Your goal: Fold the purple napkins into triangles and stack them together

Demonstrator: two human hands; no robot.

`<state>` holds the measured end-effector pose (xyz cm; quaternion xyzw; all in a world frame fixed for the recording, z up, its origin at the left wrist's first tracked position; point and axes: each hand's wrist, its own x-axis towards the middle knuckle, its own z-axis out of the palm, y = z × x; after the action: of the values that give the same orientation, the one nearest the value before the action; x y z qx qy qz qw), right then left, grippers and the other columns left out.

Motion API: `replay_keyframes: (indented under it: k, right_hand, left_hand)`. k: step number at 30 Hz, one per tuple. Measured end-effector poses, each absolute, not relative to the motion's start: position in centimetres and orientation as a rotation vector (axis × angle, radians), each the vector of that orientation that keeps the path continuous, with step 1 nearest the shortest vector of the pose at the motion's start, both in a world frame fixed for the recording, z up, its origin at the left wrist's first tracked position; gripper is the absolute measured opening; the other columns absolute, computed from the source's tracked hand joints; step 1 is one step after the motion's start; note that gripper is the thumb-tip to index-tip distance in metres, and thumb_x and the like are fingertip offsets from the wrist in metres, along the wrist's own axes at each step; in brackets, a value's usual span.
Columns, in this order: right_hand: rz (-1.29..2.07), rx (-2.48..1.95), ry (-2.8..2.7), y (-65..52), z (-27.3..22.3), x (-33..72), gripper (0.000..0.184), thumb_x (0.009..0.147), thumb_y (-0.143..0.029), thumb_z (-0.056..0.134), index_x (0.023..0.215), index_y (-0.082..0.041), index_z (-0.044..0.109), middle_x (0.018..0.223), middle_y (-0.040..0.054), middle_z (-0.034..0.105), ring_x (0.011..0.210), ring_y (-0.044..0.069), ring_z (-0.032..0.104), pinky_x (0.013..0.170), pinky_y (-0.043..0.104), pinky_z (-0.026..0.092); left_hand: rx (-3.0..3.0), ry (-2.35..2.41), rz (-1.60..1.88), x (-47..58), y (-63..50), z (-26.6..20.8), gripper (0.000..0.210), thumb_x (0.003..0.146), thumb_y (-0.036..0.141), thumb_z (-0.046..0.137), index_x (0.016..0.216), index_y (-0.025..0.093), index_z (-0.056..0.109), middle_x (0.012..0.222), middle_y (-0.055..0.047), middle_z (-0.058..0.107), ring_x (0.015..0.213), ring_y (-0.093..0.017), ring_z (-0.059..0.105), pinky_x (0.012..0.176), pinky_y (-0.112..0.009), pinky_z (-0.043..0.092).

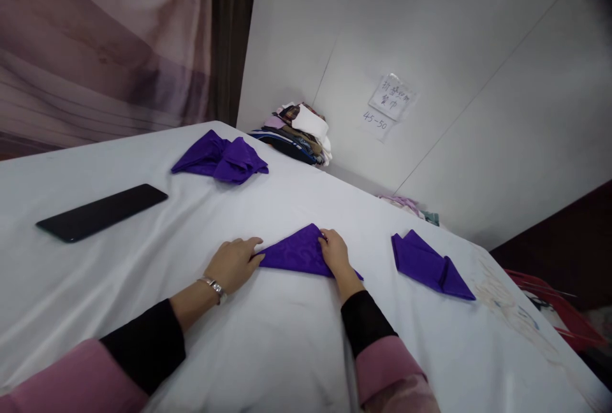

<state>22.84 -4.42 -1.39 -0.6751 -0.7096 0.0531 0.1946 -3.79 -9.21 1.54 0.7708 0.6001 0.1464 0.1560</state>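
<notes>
Background of the workspace: a smooth, pale grey wall [444,43], crossed by thin dark seams that run aslant in this view, bears two white paper sheets, the upper [389,97] handwritten with Chinese characters and the lower [375,125] marked "45-50". At left hangs a pinkish-mauve patterned fabric curtain [105,43], bordered by a dark brown vertical strip [235,30] of unclear material; at right lies a dark reddish-brown surface [568,241]. In the foreground stands a broad table covered with a slightly creased white cloth [306,199], under soft, diffuse light that dims toward the upper right corner.
</notes>
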Motion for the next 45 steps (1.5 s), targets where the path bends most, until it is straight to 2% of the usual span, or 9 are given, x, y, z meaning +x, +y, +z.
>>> replay_keyframes:
  k: [3,5,8,11,18,30,45]
  right_hand:
    - [0.15,-1.89,-1.995,-4.5,-1.4,22.9,0.031,0.086,-0.019,0.044,0.114,-0.021,0.059,0.102,0.0054,0.062,0.096,0.018,0.055,0.084,0.027,0.039]
    - [0.147,-1.883,-2.0,-4.5,-1.3,22.9,0.031,0.087,-0.019,0.044,0.113,-0.02,0.06,0.102,0.0056,0.062,0.096,0.018,0.055,0.083,0.026,0.039]
    - [0.15,-1.871,-2.009,-4.5,-1.3,23.0,0.031,0.087,-0.019,0.043,0.113,-0.02,0.06,0.102,0.0057,0.062,0.097,0.018,0.055,0.084,0.026,0.039]
    - [0.153,-1.87,-2.013,-4.5,-1.4,23.1,0.031,0.087,-0.02,0.043,0.113,-0.02,0.06,0.102,0.0061,0.061,0.098,0.018,0.054,0.084,0.027,0.039]
    - [0.163,-1.856,-2.026,-4.4,-1.6,23.3,0.031,0.088,-0.023,0.043,0.114,-0.021,0.06,0.102,0.0061,0.061,0.097,0.018,0.054,0.082,0.026,0.04]
    - [0.128,-1.859,-2.075,-4.5,-1.7,23.4,0.03,0.09,-0.025,0.043,0.113,-0.023,0.062,0.092,0.0046,0.058,0.089,0.016,0.054,0.075,0.024,0.04]
    - [0.015,-1.883,-2.099,-4.8,-1.4,23.1,0.029,0.091,-0.026,0.042,0.109,-0.026,0.065,0.091,0.0048,0.057,0.088,0.017,0.051,0.071,0.024,0.038]
  left_hand:
    - [2.191,1.695,0.433,-4.3,-8.8,1.4,0.036,0.081,0.043,0.046,0.107,0.021,0.058,0.084,-0.004,0.067,0.086,-0.021,0.059,0.074,-0.032,0.04]
    - [2.156,1.674,0.417,-4.7,-8.6,1.5,0.032,0.077,0.045,0.05,0.096,0.021,0.06,0.084,-0.004,0.067,0.084,-0.021,0.059,0.071,-0.031,0.041]
    - [2.142,1.644,0.392,-5.2,-8.3,1.9,0.023,0.071,0.044,0.054,0.077,0.021,0.059,0.083,-0.003,0.065,0.081,-0.021,0.058,0.068,-0.03,0.041]
    - [2.159,1.613,0.348,-5.6,-8.2,2.4,0.019,0.069,0.04,0.055,0.069,0.021,0.058,0.083,-0.003,0.064,0.082,-0.021,0.057,0.068,-0.031,0.042]
    - [2.17,1.579,0.246,-5.9,-8.2,2.8,0.016,0.071,0.031,0.05,0.07,0.021,0.062,0.089,-0.003,0.064,0.09,-0.021,0.056,0.072,-0.03,0.042]
    - [2.262,1.506,0.187,-6.3,-8.2,2.7,0.02,0.074,0.02,0.045,0.073,0.021,0.064,0.093,-0.004,0.064,0.093,-0.02,0.056,0.079,-0.03,0.042]
    - [2.334,1.537,0.171,-6.1,-8.4,2.5,0.02,0.074,0.017,0.043,0.07,0.019,0.063,0.091,-0.006,0.065,0.09,-0.022,0.056,0.076,-0.033,0.041]
